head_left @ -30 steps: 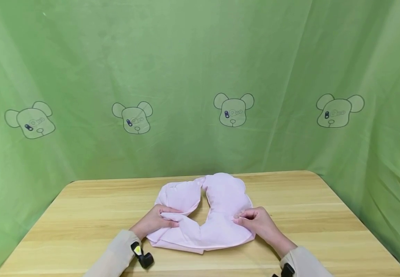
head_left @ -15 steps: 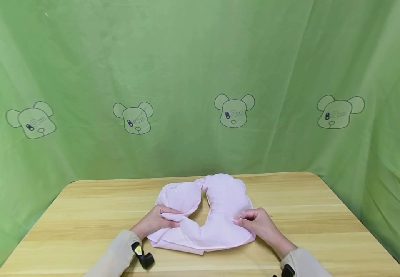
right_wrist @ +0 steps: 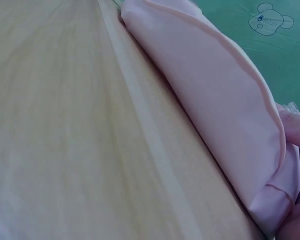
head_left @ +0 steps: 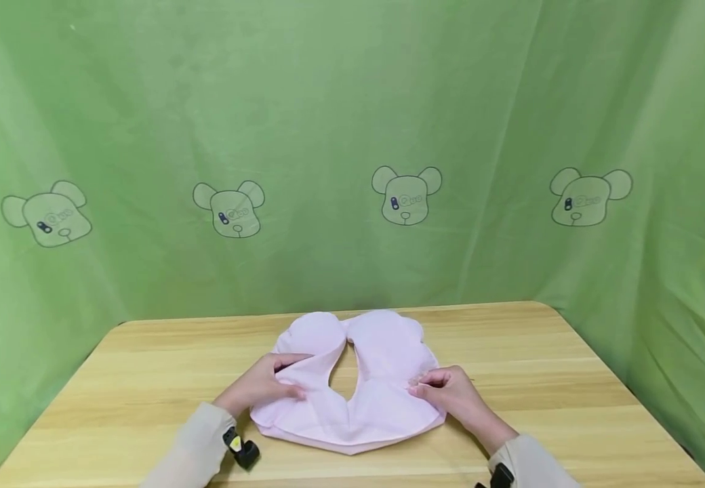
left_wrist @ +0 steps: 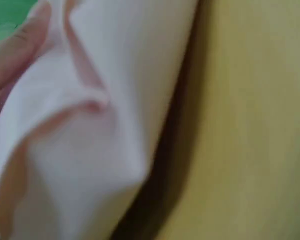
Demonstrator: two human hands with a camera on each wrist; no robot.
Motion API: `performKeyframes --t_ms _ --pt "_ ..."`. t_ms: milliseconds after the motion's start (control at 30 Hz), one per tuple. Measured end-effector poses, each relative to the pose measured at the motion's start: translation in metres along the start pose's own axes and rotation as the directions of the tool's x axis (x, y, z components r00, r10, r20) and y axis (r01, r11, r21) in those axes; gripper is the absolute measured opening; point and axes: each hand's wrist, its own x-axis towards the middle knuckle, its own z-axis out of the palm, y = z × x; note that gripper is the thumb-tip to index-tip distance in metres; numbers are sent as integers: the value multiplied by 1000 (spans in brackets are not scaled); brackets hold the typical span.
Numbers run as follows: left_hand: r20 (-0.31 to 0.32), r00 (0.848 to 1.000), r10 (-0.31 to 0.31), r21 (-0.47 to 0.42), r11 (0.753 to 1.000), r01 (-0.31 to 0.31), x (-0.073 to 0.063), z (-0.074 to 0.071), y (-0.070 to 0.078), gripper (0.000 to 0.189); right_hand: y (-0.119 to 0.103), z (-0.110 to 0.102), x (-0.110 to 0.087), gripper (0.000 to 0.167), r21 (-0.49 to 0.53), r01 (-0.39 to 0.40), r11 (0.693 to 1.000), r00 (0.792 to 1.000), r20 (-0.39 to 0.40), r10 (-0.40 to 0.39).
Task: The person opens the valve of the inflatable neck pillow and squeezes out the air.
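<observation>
A pale pink U-shaped neck pillow (head_left: 383, 407) lies on the wooden table, its two rounded ends at the far side and a narrow gap between them. My left hand (head_left: 261, 386) holds its left side, thumb on top and index finger spread apart from it, with puffed fabric between. Creased pink fabric fills much of the left wrist view beside a finger (left_wrist: 20, 50). On the right side, my right hand (head_left: 455, 393) pinches the pillow between thumb and fingers. A small clear plastic piece (right_wrist: 291, 108) shows at those fingertips in the right wrist view.
The light wooden table (head_left: 572, 407) reaches back to a green curtain (head_left: 328, 102) printed with bear heads. A black wrist device (head_left: 243, 449) is strapped over the left sleeve, close to the pillow's near left edge.
The left hand has moved slightly left and its thumb and index finger have spread. The pillow's left side has unfolded and puffed out, and its ends look more even. The right hand keeps its pinch.
</observation>
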Motion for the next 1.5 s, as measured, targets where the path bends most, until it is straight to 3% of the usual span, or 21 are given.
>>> performKeyframes --t_ms 100,233,400,500,667,767,867,967,1167,1500 --pt "19 997 73 15 997 -73 0 -6 6 65 1 1 -1 9 1 35 999 999 -10 -35" --pt "20 989 144 -18 989 -144 3 -13 19 65 1 1 -1 12 -4 20 1000 1000 -16 -20" --pt "-22 990 137 0 991 -137 11 -13 43 63 1 -1 0 18 -19 -48 999 999 -16 47" --pt "-47 992 114 -8 993 -114 14 -7 69 60 0 -1 1 16 -19 -49 999 999 -14 49" --pt "-72 980 186 -43 981 -189 32 7 91 65 -5 0 -1 15 -5 -35 999 999 -9 35" --pt "-81 970 231 -84 968 -238 46 14 92 69 -1 -1 1 18 -6 -37 999 999 -11 37" --pt "-68 968 242 -118 961 -249 58 22 98 71 0 -1 1 20 -8 -29 1000 1000 -8 29" --pt "-47 976 212 -121 969 -216 70 31 100 74 1 -2 1 21 0 -16 1000 1000 1 16" --pt "-5 996 88 -67 994 -88 89 50 95 90 1 -3 1 19 19 -24 1000 1000 0 24" --pt "115 989 96 10 995 -98 110 85 82 108 1 -3 1 21 -18 -19 1000 1000 3 20"
